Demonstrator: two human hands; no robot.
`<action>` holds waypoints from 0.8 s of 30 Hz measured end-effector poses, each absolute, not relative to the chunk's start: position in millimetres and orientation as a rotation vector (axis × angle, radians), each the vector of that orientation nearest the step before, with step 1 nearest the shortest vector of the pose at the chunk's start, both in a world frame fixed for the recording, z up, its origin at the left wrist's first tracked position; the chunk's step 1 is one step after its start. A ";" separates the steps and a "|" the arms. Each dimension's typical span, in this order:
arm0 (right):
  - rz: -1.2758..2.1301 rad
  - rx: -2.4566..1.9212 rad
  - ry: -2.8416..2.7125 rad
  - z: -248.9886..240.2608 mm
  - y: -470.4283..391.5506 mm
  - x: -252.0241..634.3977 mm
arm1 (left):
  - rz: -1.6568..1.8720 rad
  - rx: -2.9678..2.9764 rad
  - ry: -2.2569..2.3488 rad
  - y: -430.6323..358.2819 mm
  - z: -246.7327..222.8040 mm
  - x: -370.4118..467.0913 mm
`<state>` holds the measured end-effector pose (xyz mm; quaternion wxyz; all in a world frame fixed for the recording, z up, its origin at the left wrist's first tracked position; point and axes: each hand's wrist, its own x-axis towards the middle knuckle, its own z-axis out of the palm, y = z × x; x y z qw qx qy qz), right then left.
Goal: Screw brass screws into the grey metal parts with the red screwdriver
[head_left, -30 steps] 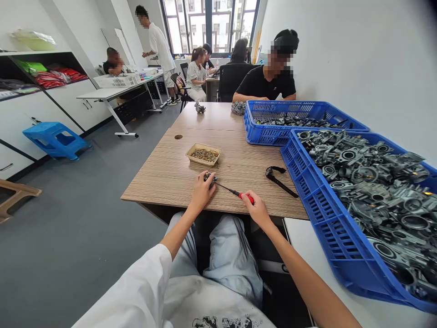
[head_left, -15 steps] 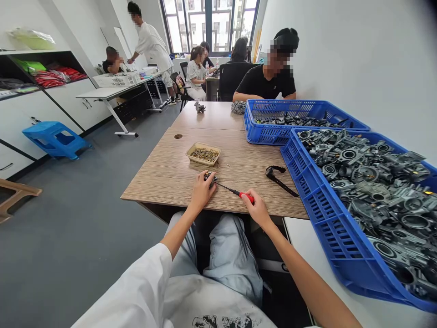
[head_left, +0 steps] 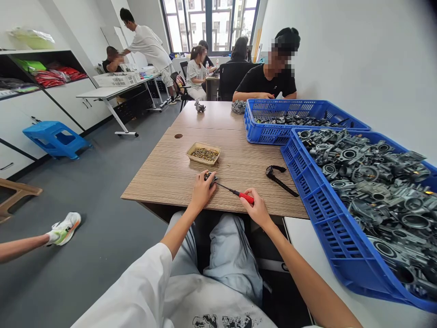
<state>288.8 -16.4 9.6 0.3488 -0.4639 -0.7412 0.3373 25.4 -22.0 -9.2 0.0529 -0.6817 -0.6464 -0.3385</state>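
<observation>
My left hand (head_left: pixel 202 190) is closed around a small metal part (head_left: pixel 210 177) near the front of the wooden table (head_left: pixel 164 168); the fingers cover much of it. In my right hand (head_left: pixel 256 207) is the red handle of a screwdriver (head_left: pixel 246 198). Its thin dark shaft points left, and the tip meets the metal part at my left fingers. Just beyond my left hand sits a beige tray (head_left: pixel 189 156) of small brass-coloured pieces. One tiny loose piece lies to the right of that tray.
A black watch (head_left: pixel 285 184) lies right of my hands. Two blue crates (head_left: pixel 324 228) (head_left: pixel 261 134) of metal parts line the right side. A small metal part (head_left: pixel 200 107) stands at the far end, where a person (head_left: pixel 268 84) sits. A leg with a shoe (head_left: pixel 64 228) is at left.
A leg and shoe have come into view at the left. The standing person in the background leans further left with an arm extended. My hands and the screwdriver have barely moved.
</observation>
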 end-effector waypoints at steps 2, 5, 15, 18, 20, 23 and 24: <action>0.858 -1.204 -1.929 9.5 -16.3 288.9 | -1.025 -2.073 -1.963 -22.3 -8.5 25.4; 0.856 -1.201 -1.931 8.8 -16.4 288.8 | -1.012 -2.075 -1.957 -22.9 -7.2 25.8; 0.864 -1.162 -1.905 8.4 -18.2 288.3 | -1.006 -2.068 -1.966 -22.7 -6.7 26.7; 0.863 -1.166 -1.897 8.4 -18.7 288.1 | -1.006 -2.060 -1.977 -22.8 -6.2 26.7; 0.864 -1.176 -1.889 8.9 -19.1 288.0 | -1.014 -2.057 -1.983 -23.0 -5.6 26.8; 0.872 -1.179 -1.885 9.7 -19.5 287.9 | -1.025 -2.064 -1.978 -23.1 -5.0 26.8; 0.877 -1.175 -1.886 9.8 -19.5 288.0 | -1.026 -2.066 -1.976 -23.2 -4.9 26.8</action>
